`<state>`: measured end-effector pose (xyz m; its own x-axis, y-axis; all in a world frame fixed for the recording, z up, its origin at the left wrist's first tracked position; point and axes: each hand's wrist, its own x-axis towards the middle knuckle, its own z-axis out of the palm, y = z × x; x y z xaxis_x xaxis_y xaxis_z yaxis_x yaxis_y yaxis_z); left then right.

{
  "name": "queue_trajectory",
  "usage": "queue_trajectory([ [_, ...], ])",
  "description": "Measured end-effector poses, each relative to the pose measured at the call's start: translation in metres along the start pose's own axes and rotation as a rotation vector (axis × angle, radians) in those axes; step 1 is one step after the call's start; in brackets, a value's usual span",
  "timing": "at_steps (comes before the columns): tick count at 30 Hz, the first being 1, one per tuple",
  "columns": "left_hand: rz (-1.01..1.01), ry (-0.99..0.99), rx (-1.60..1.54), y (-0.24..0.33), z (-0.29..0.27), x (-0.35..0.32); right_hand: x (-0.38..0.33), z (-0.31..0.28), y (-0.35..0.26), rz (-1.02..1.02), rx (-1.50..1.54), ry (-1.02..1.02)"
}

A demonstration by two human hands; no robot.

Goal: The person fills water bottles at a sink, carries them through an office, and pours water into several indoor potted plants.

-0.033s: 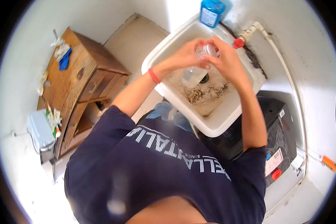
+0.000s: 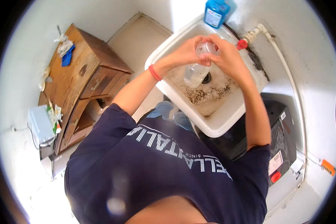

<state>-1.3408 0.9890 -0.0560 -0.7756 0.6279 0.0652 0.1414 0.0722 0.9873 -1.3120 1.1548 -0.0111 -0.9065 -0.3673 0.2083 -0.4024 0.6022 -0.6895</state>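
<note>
Clear cylindrical bottle (image 2: 195, 74) in the grip of fingers (image 2: 210, 58), left hand (image 2: 186, 52) and right hand (image 2: 228, 54), above a speckled white sink (image 2: 212, 129)

The left arm (image 2: 138, 89) and right arm (image 2: 257, 106) stretch to upper centre frame, where the left hand (image 2: 189, 52) and right hand (image 2: 226, 55) curl, gripping.

Both hands (image 2: 189, 51) (image 2: 226, 51) gripping clear bottle (image 2: 195, 74), stained sink (image 2: 214, 130)

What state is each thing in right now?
Sink, stained inside
Clear bottle, held over sink
Left hand, wrapped around clear bottle
Right hand, wrapped around clear bottle
Drain, uncovered
Red-handled tap, no visible flow
Blue bottle, standing at sink's rim
Wooden cabinet, front partly open
</note>
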Motion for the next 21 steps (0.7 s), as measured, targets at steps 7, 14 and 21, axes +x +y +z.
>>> queue_trajectory([
  [7,-0.008,0.087,-0.164,0.036,-0.065,-0.045,0.072,0.008,-0.067,-0.31,0.031,-0.309],
  [14,0.083,0.08,-0.054,0.071,-0.133,-0.074,0.125,0.022,-0.134,-0.237,-0.023,-0.443],
  [21,0.197,0.095,0.116,0.053,-0.126,-0.052,0.105,-0.035,-0.118,0.073,0.02,0.087],
])
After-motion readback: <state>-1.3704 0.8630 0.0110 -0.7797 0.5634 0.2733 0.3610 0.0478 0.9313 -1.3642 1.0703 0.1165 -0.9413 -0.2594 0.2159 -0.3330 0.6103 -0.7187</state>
